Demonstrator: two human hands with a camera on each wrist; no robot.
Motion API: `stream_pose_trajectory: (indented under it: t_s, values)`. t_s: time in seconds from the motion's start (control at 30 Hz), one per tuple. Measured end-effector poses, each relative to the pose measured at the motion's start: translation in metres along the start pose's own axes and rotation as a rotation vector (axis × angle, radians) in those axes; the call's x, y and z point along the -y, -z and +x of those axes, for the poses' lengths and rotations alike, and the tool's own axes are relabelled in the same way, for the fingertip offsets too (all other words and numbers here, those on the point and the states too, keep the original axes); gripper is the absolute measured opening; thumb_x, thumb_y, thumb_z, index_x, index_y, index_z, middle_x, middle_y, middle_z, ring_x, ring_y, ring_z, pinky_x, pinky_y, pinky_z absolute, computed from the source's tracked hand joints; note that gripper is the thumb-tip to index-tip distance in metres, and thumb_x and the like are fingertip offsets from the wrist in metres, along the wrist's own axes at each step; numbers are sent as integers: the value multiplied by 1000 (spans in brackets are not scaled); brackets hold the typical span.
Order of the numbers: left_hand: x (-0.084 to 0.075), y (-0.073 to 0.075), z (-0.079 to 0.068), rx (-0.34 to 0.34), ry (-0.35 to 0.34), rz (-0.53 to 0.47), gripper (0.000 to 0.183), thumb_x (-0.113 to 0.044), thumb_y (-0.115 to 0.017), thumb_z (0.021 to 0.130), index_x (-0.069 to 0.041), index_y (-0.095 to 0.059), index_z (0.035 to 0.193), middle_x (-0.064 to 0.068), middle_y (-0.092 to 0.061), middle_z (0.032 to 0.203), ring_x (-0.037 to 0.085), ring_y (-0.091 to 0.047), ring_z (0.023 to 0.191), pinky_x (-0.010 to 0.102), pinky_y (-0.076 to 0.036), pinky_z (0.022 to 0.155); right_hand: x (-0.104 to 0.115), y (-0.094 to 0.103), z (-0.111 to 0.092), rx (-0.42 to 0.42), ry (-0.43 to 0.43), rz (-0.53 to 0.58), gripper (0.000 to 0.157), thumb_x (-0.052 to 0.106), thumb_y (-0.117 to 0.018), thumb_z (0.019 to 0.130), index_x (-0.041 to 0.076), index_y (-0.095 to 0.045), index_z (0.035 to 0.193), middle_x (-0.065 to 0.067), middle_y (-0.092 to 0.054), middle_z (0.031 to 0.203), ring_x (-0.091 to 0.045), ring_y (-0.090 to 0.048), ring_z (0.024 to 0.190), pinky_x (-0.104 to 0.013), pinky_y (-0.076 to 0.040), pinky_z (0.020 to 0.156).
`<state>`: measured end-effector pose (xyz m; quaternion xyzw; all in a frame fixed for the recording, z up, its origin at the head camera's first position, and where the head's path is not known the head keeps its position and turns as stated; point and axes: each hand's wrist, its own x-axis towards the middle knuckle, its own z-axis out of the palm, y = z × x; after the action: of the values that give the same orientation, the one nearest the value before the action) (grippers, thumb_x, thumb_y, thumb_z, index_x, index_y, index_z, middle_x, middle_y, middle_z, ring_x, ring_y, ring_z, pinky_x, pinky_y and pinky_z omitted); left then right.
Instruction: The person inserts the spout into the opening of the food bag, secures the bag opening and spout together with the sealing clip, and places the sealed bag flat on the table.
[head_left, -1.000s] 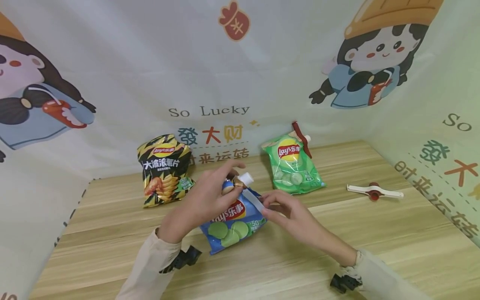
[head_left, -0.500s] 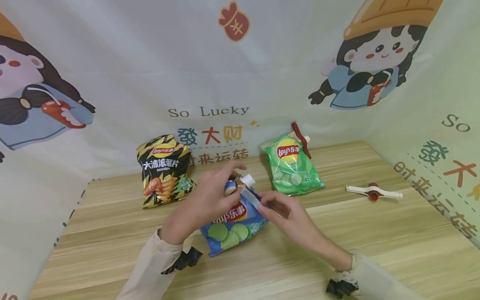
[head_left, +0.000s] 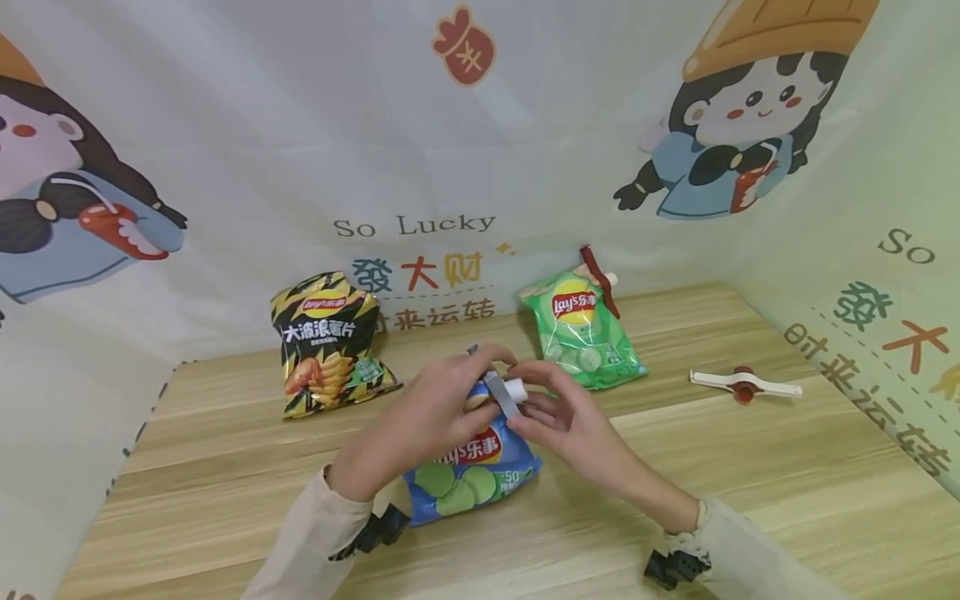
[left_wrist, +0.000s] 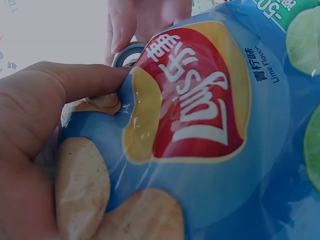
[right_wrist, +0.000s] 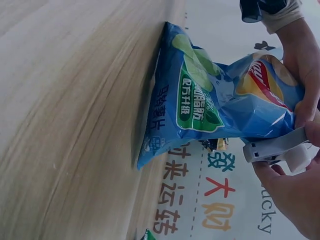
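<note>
Shifted toward the right hand (head_left: pixel 577 425) since the earlier frame is the white cap (head_left: pixel 517 390) of the grey clip (head_left: pixel 502 396), whose strip is now turned steeper. Nearest, the blue chip bag (head_left: pixel 471 479) is held between and below both hands: its lower end is pointed at the wearer, its long axis directed away and up. Its upper end is pinched by the left hand's (head_left: pixel 427 408) thumb and fingers; the clip is gripped by the right's curled fingers and thumb. Farther off, a black chip bag (head_left: pixel 322 342) and a green chip bag (head_left: pixel 581 333) are seen.
</note>
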<state>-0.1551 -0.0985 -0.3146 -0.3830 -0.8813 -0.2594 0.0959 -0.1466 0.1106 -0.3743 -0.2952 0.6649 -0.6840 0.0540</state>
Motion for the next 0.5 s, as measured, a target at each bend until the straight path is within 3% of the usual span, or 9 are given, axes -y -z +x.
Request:
stream_pose_trajectory:
  t_s: [0.23, 0.5]
  values:
    - [-1, -5, 1, 6, -23, 8, 48, -8, -71, 90, -12, -51, 134, -5, -61, 82, 6, -48, 60, 22, -45, 53, -5, 1, -3, 8, 31, -50, 46, 2, -65, 95, 8, -52, 138, -14, -49, 144, -33, -54, 128, -34, -47, 102]
    - [-4, 1, -1, 22, 39, -84, 56, 3, -59, 83, -10, -49, 137, -2, -62, 92, 8, -49, 62, 24, -45, 54, -7, 0, -2, -8, 52, -48, 43, 1, -66, 94, 4, -55, 136, -15, -54, 138, -31, -57, 124, -36, -48, 101]
